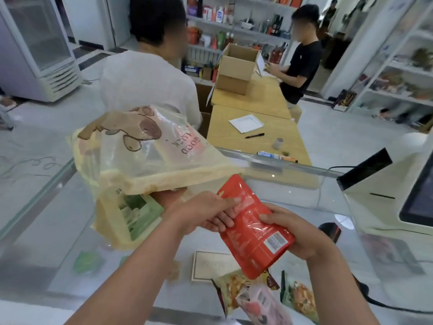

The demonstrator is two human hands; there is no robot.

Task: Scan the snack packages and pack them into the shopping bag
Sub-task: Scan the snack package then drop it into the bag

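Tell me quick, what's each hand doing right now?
Left hand: gripping the red snack package at its upper edge.
Right hand: gripping the same package's lower side.

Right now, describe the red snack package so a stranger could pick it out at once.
Start at the glass counter, near the pale yellow shopping bag. The red snack package is held above the counter between the left hand and right hand. Unlike the packages lying near the counter's front edge, it is plain glossy red with a white barcode.

The shopping bag [150, 148] reads "GOOD LUCK", upside down; other print is illegible.
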